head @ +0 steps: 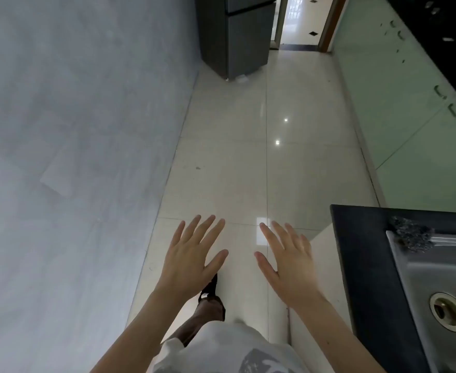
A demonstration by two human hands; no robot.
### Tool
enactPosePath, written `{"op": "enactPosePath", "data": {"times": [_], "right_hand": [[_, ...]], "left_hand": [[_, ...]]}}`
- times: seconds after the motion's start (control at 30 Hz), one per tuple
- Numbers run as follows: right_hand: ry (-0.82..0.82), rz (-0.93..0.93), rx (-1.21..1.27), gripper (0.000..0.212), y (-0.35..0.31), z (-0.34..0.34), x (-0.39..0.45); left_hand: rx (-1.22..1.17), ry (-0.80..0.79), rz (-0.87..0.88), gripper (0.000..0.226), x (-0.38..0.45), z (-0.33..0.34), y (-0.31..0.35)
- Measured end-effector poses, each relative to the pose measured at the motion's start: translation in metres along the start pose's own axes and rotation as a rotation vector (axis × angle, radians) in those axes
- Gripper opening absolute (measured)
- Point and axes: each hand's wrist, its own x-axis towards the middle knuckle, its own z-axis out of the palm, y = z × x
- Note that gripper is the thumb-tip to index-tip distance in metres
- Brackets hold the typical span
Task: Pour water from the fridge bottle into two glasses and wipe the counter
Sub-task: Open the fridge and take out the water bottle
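Holding both hands out flat, fridge far ahead

Both hands are held out in front of the body, palms down, over the floor (235, 157). The left hand (191, 262) is seen with fingers (208, 230) straight and spread, released, nothing grasped. The right hand (291, 267) is likewise seen with fingers (280, 235) straight, released, nothing grasped. The hands are kept apart, touching nothing.

The fridge (237, 33) is seen at the far end of the floor, against the left wall (73, 103), doors closed; the bottle is not visible. The table (361, 251), a dark top, is seen at lower right, just beside the right hand. A steel sink (437, 278) is set into it, with a drain (446, 310) in the basin. A grey scouring pad (411, 235) is lying on the sink's rear rim. Pale green cabinets (399, 117) with handles are run along the right side. A doorway (302, 20) is open beside the fridge. One sandalled foot (210, 300) is seen below the left hand.
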Motion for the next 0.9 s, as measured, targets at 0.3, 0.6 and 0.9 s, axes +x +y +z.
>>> {"op": "enactPosePath", "data": {"times": [0.3, 0.6, 0.9], "right_hand": [[-0.034, 0.047, 0.072, 0.064, -0.013, -0.004, 0.098], [-0.008, 0.057, 0.083, 0.070, -0.036, -0.031, 0.245], [-0.031, 0.143, 0.105, 0.064, 0.007, -0.041, 0.353]], "left_hand": [[-0.032, 0.024, 0.032, 0.061, 0.092, -0.004, -0.055], [-0.046, 0.064, 0.078, 0.064, 0.232, -0.048, -0.120], [-0.074, -0.025, 0.134, 0.062, 0.367, -0.043, -0.134]]}}
